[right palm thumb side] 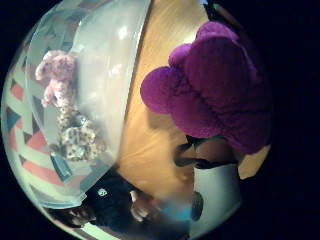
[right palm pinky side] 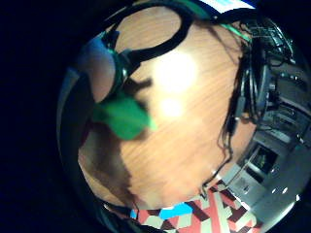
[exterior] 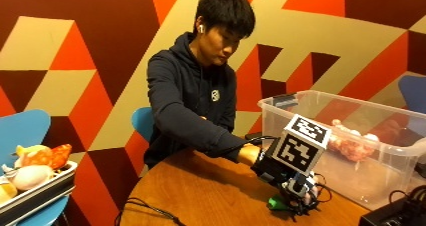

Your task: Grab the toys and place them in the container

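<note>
I see the clear plastic container (exterior: 346, 151) standing on the desk (exterior: 200, 196) with at least two toys already in it: a pink plush (right palm thumb side: 55, 75) and a spotted plush (right palm thumb side: 75, 137) against its wall; so part of the job looks done. My gloved right hand (exterior: 283, 178) hangs low over the desk just beside the container; a purple plush toy (right palm thumb side: 210, 95) fills the thumb-side view, close to the palm, and something green (right palm pinky side: 121, 116) shows at the fingers in the other view; whether the fingers are closed on either I cannot tell. More toys lie in a tray (exterior: 33, 193) well apart from the container; I judge those remain.
</note>
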The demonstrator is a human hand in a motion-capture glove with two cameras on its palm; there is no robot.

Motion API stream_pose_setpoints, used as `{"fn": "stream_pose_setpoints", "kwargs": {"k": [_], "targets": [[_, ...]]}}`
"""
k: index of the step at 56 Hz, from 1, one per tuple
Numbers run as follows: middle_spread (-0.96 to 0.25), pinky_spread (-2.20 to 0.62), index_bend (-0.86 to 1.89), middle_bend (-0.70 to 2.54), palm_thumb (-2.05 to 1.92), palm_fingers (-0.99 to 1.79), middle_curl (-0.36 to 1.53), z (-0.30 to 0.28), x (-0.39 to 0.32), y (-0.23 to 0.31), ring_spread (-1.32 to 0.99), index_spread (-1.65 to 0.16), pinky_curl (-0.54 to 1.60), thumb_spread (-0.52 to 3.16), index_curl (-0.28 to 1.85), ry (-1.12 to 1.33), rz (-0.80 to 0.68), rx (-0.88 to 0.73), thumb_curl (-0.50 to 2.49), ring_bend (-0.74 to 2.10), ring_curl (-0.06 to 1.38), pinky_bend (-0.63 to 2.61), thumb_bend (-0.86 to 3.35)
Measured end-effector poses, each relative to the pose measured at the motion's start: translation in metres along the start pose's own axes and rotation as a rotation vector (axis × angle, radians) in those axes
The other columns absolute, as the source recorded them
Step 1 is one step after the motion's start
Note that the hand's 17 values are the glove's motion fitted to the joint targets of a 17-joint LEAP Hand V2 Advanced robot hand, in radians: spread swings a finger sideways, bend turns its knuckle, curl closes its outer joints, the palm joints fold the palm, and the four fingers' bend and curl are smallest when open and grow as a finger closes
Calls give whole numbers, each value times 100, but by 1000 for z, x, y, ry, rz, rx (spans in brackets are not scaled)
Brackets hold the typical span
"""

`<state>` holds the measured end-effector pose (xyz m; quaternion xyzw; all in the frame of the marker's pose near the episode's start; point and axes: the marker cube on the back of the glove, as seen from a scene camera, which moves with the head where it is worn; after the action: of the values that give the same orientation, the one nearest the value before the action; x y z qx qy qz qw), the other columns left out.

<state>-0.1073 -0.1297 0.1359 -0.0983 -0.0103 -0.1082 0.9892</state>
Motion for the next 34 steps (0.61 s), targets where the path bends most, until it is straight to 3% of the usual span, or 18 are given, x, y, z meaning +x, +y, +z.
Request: {"fn": "stream_pose_setpoints", "kwargs": {"k": [10,24,34], "targets": [[-13,-35,42,70,81,116,70,-8,4,11,-34,-21,38,90,38,-81,48,161,75,103,46,84,17],[-19,-40,58,83,67,111,83,-88,-2,72,-36,-26,55,74,55,-93,77,423,86,125,58,120,8],[-21,-42,60,92,66,100,91,-161,-39,112,-36,-30,64,69,65,-84,11,553,94,135,64,131,7]]}}
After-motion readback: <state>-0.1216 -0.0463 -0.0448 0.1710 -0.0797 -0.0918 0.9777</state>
